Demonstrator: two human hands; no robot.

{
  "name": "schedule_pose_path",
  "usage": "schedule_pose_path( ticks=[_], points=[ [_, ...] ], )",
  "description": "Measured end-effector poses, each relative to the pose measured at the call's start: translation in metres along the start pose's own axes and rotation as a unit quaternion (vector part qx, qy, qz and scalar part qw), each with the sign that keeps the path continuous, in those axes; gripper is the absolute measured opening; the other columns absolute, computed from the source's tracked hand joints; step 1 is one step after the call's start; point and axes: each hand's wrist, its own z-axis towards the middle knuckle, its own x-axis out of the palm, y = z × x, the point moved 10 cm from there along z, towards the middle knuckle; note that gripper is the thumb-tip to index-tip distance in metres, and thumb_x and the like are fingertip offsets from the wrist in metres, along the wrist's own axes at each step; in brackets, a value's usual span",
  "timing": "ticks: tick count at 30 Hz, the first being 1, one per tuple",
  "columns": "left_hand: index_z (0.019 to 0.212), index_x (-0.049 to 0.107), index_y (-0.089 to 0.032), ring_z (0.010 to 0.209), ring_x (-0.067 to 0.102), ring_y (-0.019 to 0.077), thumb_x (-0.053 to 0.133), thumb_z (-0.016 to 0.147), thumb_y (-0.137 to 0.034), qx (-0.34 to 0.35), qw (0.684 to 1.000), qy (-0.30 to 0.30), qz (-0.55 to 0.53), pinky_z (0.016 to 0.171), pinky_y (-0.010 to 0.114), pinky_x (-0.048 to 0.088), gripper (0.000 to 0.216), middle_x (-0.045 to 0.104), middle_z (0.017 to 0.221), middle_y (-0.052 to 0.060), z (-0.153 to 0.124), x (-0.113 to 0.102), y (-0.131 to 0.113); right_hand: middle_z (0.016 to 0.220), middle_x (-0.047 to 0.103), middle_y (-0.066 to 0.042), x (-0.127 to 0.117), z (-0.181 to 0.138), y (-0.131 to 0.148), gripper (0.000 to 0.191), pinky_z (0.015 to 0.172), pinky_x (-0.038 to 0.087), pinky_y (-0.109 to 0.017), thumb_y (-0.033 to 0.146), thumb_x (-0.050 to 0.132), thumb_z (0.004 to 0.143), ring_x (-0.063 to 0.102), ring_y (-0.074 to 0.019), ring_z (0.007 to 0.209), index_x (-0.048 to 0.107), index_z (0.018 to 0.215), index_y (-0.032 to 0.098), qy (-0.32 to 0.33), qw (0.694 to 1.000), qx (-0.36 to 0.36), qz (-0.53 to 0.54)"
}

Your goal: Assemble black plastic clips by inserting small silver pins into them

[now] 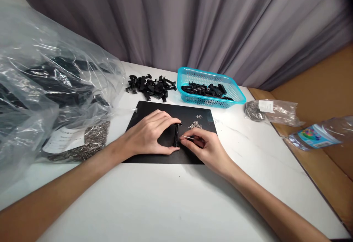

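Observation:
My left hand [150,133] grips a narrow black plastic part [176,135] by its two ends, between thumb and fingers, above a black mat [162,158]. Close to the part's right side, my right hand [202,143] pinches a thin, light-coloured stick-like piece [187,137]. Whether its tip touches the plastic part I cannot tell. Just beyond my right fingers, a small heap of shiny metal pieces [195,125] lies on the mat, with a few more [198,116] behind it.
Behind the mat are a pile of black plastic parts [151,86] and a blue basket [239,97] holding more. Large clear bags [60,76] fill the left, one containing metal pieces [95,139]. To the right lie a small bag [255,110] and a plastic bottle [317,135].

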Motion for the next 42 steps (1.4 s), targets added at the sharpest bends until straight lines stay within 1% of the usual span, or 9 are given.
schedule_pose_path(
  ticks=[5,9,13,16,26,31,37,42],
  points=[
    [0.128,0.057,-0.017,0.1,0.07,0.0269,0.074,0.086,-0.04,0.063,0.997,-0.033,0.03,0.091,0.041,0.056,0.051,0.075,0.111,0.011,-0.001,-0.006,-0.011,0.091,0.07,-0.002,0.003,0.0,0.004,0.012,0.065,0.043,-0.027,0.031,0.066,0.098,0.059,-0.0156,0.076,0.072,0.094,0.021,0.019,1.0,-0.016,0.009],
    [0.127,0.056,-0.012,0.098,0.07,0.0266,0.075,0.087,-0.037,0.097,0.993,-0.053,0.05,0.089,0.04,0.056,0.051,0.075,0.109,0.013,-0.002,-0.009,-0.018,0.091,0.068,-0.003,0.008,0.0,0.001,0.014,0.07,0.046,-0.027,0.033,0.068,0.097,0.062,-0.0159,0.081,0.073,0.095,0.02,0.032,0.999,0.011,0.039],
    [0.126,0.057,-0.012,0.095,0.07,0.0267,0.074,0.086,-0.037,0.095,0.992,-0.052,0.061,0.088,0.041,0.056,0.05,0.074,0.106,0.013,-0.001,-0.009,-0.018,0.093,0.07,-0.003,0.013,-0.001,-0.004,0.016,0.079,0.051,-0.03,0.035,0.07,0.095,0.066,-0.0185,0.089,0.073,0.092,0.02,0.038,0.996,0.041,0.066],
    [0.125,0.057,-0.012,0.094,0.07,0.0267,0.074,0.086,-0.036,0.092,0.993,-0.052,0.059,0.087,0.041,0.056,0.049,0.074,0.104,0.013,0.0,-0.009,-0.018,0.092,0.071,-0.004,0.014,-0.002,-0.005,0.018,0.081,0.051,-0.033,0.037,0.071,0.094,0.067,-0.0198,0.09,0.073,0.089,0.02,0.043,0.995,0.055,0.072],
    [0.123,0.059,-0.012,0.091,0.069,0.0264,0.075,0.084,-0.035,0.081,0.994,-0.05,0.047,0.085,0.04,0.056,0.048,0.073,0.101,0.012,-0.001,-0.007,-0.014,0.09,0.072,-0.004,0.015,-0.001,-0.004,0.019,0.08,0.049,-0.034,0.037,0.074,0.091,0.065,-0.0194,0.087,0.076,0.084,0.02,0.049,0.992,0.07,0.092],
    [0.121,0.06,-0.011,0.09,0.069,0.0267,0.076,0.084,-0.039,0.076,0.995,-0.05,0.046,0.084,0.04,0.056,0.049,0.072,0.099,0.013,-0.001,-0.007,-0.012,0.091,0.071,-0.005,0.013,-0.001,-0.008,0.023,0.08,0.05,-0.035,0.042,0.077,0.088,0.066,-0.0204,0.087,0.077,0.083,0.019,0.027,0.989,0.082,0.119],
    [0.121,0.059,-0.012,0.091,0.069,0.0269,0.074,0.085,-0.037,0.075,0.995,-0.044,0.047,0.085,0.041,0.056,0.047,0.072,0.101,0.013,0.0,-0.005,-0.011,0.089,0.071,-0.005,0.017,0.001,-0.01,0.028,0.08,0.05,-0.035,0.046,0.079,0.086,0.066,-0.0202,0.086,0.078,0.084,0.019,0.062,0.986,0.082,0.135],
    [0.121,0.058,-0.012,0.091,0.069,0.0264,0.075,0.084,-0.037,0.076,0.995,-0.045,0.047,0.085,0.04,0.056,0.048,0.072,0.101,0.012,0.001,-0.005,-0.011,0.092,0.073,-0.005,0.016,0.002,-0.012,0.03,0.08,0.05,-0.035,0.048,0.08,0.085,0.067,-0.0205,0.087,0.079,0.087,0.019,0.057,0.984,0.079,0.149]
  ],
)
